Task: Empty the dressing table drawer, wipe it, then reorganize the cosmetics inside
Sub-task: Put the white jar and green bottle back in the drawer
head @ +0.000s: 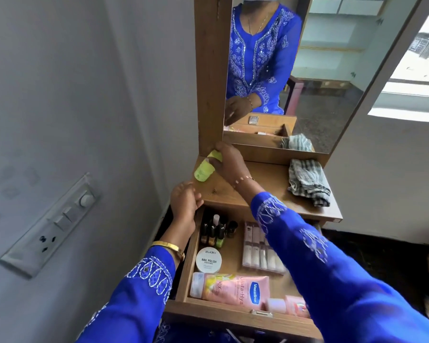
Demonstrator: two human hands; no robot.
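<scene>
- While the drawer [233, 253] at six o'clock stays full of cosmetics, the right hand [227, 160] clasps a green tube [203, 170] on the desk [265, 184], likely parking it there.
- Left hand [185, 201], fingers loose, rests at the desk's edge; the cloth [307, 181] waits at three o'clock for wiping.

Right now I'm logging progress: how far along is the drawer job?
Early. Done: wooden drawer stands open. In hand: right hand holds a lime-green tube on the tabletop. Left: nail polish bottles, pink Vaseline tube inside; checked cloth lies unused.
</scene>
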